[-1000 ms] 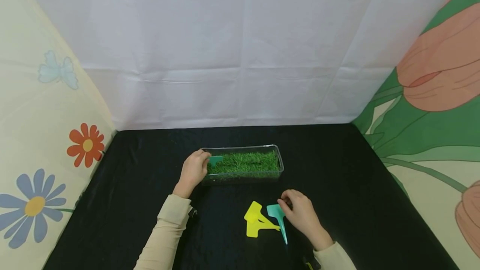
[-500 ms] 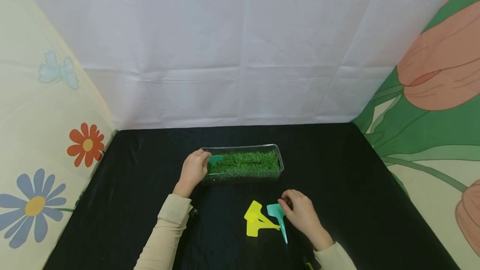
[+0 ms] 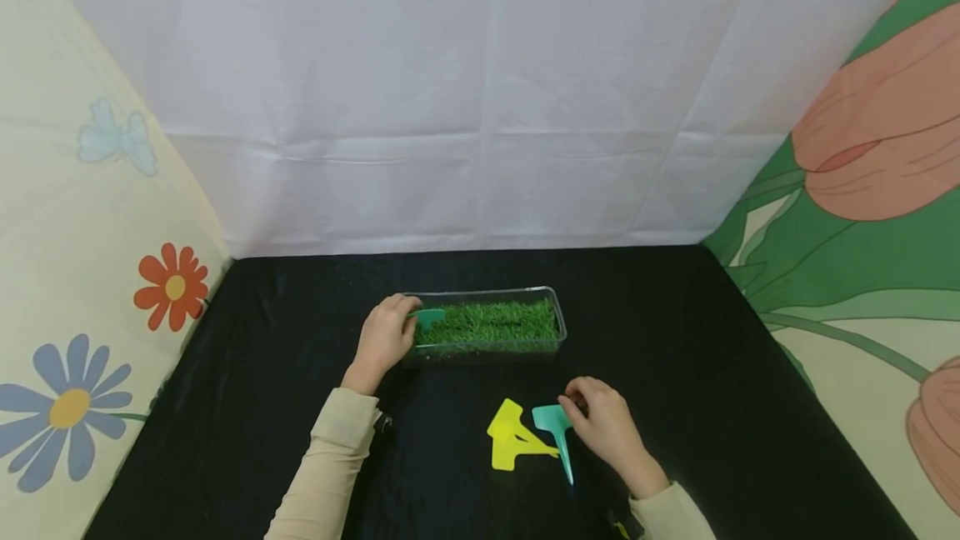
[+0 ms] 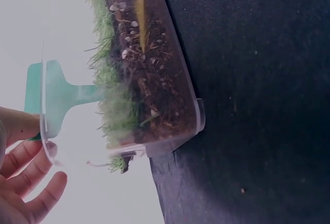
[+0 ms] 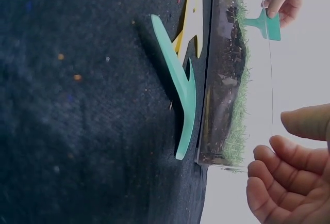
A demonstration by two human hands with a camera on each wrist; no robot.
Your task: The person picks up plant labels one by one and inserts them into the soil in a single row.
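Note:
A green T-shaped plant label [image 3: 429,319] stands upright in the grass at the left end of a clear plastic planter box [image 3: 561,323]. My left hand [image 3: 386,333] pinches the label's head at its left edge, with the other fingers by the box rim. In the left wrist view, the label's stem goes down into the grass [image 4: 116,105]. My right hand [image 3: 603,423] hovers beside a teal plant label [image 3: 555,427] lying on the black cloth. Its fingers curl loosely and nothing is between them. Two yellow plant labels [image 3: 506,452] overlap just left of the teal one.
Black cloth [image 3: 675,340] covers the table. Dark soil [image 4: 154,95] shows through the box wall, with a yellow streak [image 4: 142,17], perhaps a reflection. A white sheet [image 3: 480,107] hangs behind; flowered cloths stand left [image 3: 45,215] and right [image 3: 862,273].

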